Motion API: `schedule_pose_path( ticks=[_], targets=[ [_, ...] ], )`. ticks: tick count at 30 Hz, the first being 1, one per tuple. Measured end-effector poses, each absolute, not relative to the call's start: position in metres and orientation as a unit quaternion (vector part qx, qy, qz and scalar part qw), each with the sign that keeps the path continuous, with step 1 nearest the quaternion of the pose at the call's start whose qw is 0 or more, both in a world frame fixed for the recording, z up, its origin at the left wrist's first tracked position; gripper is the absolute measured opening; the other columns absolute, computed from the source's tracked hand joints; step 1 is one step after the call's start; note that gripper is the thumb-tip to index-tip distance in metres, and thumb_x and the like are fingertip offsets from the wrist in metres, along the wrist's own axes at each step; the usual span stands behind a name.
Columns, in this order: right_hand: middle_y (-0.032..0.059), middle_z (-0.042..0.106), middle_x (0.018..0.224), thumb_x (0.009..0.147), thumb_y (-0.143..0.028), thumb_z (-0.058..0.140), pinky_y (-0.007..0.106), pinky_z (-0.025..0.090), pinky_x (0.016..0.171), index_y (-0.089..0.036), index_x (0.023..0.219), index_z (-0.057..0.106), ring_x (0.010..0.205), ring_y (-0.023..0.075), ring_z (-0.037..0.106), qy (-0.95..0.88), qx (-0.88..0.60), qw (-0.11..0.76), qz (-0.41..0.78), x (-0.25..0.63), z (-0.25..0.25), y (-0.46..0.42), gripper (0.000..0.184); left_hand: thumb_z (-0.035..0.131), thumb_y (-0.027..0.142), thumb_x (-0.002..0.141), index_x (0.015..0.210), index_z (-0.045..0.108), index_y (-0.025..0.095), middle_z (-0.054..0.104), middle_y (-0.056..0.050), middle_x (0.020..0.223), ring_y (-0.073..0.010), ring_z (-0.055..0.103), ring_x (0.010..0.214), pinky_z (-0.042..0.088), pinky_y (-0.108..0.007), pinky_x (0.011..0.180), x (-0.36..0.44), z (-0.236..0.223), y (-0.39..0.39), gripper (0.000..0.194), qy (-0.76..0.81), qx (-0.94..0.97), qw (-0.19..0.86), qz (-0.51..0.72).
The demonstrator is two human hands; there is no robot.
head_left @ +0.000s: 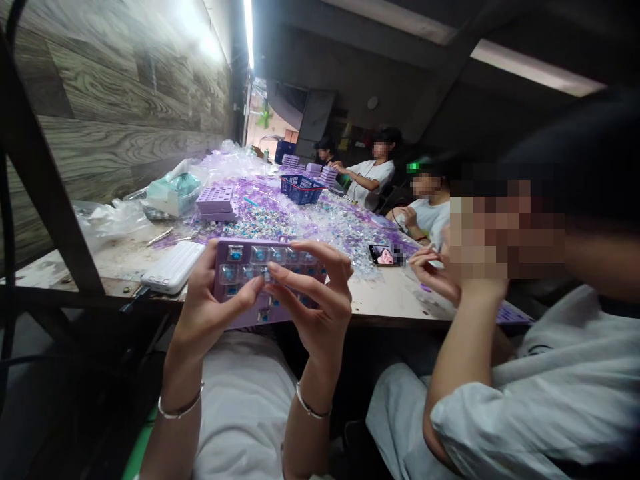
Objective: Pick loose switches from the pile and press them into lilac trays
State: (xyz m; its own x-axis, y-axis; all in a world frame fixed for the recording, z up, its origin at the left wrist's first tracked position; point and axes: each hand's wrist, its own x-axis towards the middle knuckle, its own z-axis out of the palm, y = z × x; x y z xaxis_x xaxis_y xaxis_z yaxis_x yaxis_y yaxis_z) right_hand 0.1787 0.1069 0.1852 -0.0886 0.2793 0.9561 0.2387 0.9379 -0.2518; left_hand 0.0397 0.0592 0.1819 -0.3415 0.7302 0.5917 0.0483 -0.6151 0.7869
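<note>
A light-purple plastic tray (287, 313) set with clear, blue-centred pieces (260, 255) is held above the near edge of the pale, stained worktop (395, 299): its left end is gripped by the left hand (207, 307), its face touched by the bent fingers of the right hand (320, 293). Beyond, the worktop is strewn with small parts and purple film. It is flanked by a wood-grain wall (125, 100) and seated people; the dim room is lit by ceiling strips.

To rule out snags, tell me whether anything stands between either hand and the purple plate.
Nothing visible does. The left hand holds the purple plate by one end; the right hand's fingers reach over its clear-and-blue pieces.
</note>
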Motion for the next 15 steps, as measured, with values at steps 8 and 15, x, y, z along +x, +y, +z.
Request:
schedule_pose_path(
  ticks=[8, 15],
  targets=[
    [-0.0091, 0.051, 0.133, 0.084, -0.027, 0.07, 0.047, 0.029, 0.115, -0.046, 0.097, 0.069, 0.137, 0.0234, 0.037, -0.753, -0.203, 0.614, 0.116, 0.172, 0.188, 0.095, 0.023, 0.082, 0.029, 0.069, 0.089, 0.057, 0.024, 0.06, 0.005, 0.074, -0.0098, 0.055, 0.06, 0.047, -0.018, 0.054, 0.038, 0.179, 0.06, 0.032, 0.388, 0.523, 0.127, 0.748],
    [-0.0051, 0.061, 0.122, 0.075, -0.037, 0.074, 0.052, 0.046, 0.104, -0.039, 0.113, 0.062, 0.133, 0.0294, 0.046, -0.766, -0.171, 0.597, 0.169, 0.281, 0.201, 0.142, 0.04, 0.077, 0.029, 0.071, 0.091, 0.054, 0.024, 0.057, 0.005, 0.073, -0.0112, 0.052, 0.059, 0.045, -0.021, 0.053, 0.04, 0.177, 0.058, 0.03, 0.392, 0.533, 0.032, 0.749]
  ],
)
